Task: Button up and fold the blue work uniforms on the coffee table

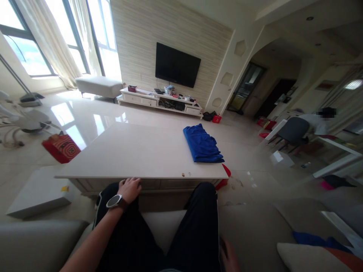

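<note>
The blue cloth (201,145) lies folded in a rough oblong on the worktop (136,151), toward its right end, well apart from both hands. Its inner side is fairly straight, while the side facing the right end is wavy and uneven, with layers bunched along it, and it comes so close to the rim that I cannot tell whether a little hangs over. That is the weak spot: a tug on one outer layer alone could open the folds, and a push to the right could send the soft pile over the end, toward the red thing (222,183) beside the worktop. The left hand (130,189) rests palm down on the left knee, close by the front edge; its fingers are loosely bent, a little apart, with nothing seen in their hold. The right hand (229,257) is low beside the right thigh, dark and blurred, so I cannot tell how far its fingers are open or whether they hold anything. Both knees sit close to the front edge, so standing up carelessly could bump it and jolt the pile (two small spots (183,174) near that edge may be loose bits or mere marks).
</note>
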